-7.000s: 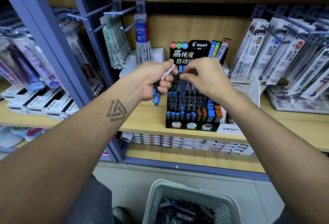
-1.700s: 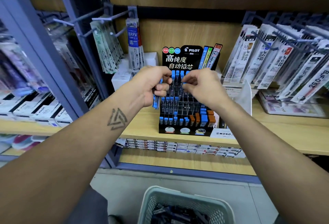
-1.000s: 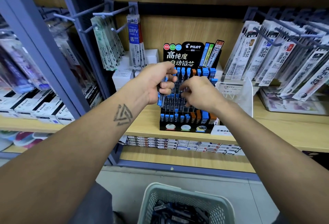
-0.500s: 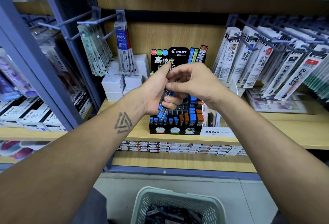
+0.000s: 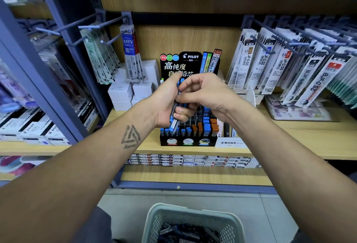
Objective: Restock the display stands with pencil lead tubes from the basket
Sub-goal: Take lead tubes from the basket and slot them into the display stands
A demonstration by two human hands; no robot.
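- Head view: the left hand [image 5: 167, 101] clasps a bundle of tubes [image 5: 174, 122] in front of the stand [image 5: 188, 140] on the shelf [image 5: 289, 146].
- The right hand [image 5: 205, 93] pinches one tube (blue-capped) from that bundle.
- The basket [image 5: 154, 221] sits on the floor below.
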